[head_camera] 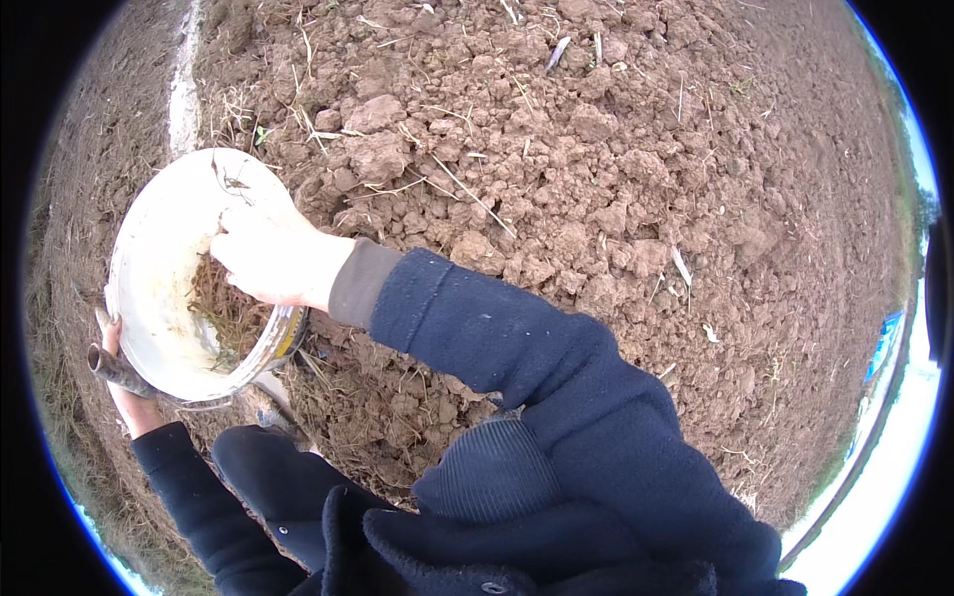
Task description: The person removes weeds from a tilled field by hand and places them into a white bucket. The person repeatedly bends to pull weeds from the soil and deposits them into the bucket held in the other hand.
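Observation:
A white plastic bucket is tilted on the left, its mouth facing me. Brown, stringy plant matter with some green lies inside it. My left hand holds the bucket's outer side near the rim, partly hidden behind it. Across my left wrist lies a rusty metal tube, its far end hidden by the bucket. My right hand is at the bucket's mouth with fingers curled inward. Glare hides whether anything is between those fingers. A thin dark stem shows against the bucket's upper inner wall.
Cloddy brown soil with scattered dry stalks spreads ahead and to the right. A pale strip runs along the ground beyond the bucket. My knee is bent below my right arm. A blue object is at the far right.

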The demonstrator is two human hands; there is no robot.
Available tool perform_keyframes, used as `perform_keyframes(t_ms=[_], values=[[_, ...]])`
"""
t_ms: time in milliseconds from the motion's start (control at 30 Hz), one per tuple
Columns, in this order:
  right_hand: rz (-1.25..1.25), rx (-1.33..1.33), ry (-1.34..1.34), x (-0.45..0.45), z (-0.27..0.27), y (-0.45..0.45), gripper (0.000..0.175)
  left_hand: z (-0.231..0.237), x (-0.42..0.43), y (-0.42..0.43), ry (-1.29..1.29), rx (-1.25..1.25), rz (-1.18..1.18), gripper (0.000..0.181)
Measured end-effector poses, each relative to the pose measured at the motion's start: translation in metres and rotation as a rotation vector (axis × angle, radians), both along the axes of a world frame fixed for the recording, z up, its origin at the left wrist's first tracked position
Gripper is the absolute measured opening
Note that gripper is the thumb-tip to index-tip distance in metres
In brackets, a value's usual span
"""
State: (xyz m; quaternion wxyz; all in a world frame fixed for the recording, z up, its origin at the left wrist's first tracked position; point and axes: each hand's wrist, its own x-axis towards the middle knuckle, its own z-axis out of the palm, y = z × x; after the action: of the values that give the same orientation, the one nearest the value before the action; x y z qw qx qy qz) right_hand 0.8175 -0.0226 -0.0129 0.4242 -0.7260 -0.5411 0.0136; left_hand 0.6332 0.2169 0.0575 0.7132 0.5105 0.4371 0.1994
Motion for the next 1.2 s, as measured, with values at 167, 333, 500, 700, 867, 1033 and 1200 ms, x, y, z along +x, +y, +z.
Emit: perform_keyframes(t_ms=[167, 333, 500, 700, 867, 1033, 1200], values=[[-0.463, -0.056, 0.158, 0.064, -0.026, -0.154, 0.017, 0.002, -0.016, 0.025, 0.078, -0.009, 0.063, 0.055], [-0.580, -0.642, -0.147, 0.079, -0.118, -0.292, 0.021, 0.001, -0.002, 0.012, 0.085, -0.046, -0.008, 0.050], [-0.636, -0.859, -0.176, 0.084, -0.111, -0.261, 0.023, 0.007, 0.004, -0.005, 0.123, 0.096, 0.114, 0.054], [-0.651, -1.000, -0.110, 0.073, -0.098, -0.271, 0.026, 0.004, -0.006, 0.010, 0.132, 0.051, 0.091, 0.052], [-0.617, -1.022, 0.129, 0.081, -0.083, -0.287, 0.028, 0.001, -0.008, 0.006, 0.106, 0.026, 0.141, 0.049], [-0.661, -0.770, 0.032, 0.067, -0.085, -0.289, 0.034, 0.002, -0.011, 0.012, 0.117, 0.017, 0.015, 0.063], [-0.596, -1.032, 0.000, 0.081, -0.105, -0.259, 0.029, -0.002, -0.009, 0.012, 0.120, 0.076, 0.021, 0.075]])
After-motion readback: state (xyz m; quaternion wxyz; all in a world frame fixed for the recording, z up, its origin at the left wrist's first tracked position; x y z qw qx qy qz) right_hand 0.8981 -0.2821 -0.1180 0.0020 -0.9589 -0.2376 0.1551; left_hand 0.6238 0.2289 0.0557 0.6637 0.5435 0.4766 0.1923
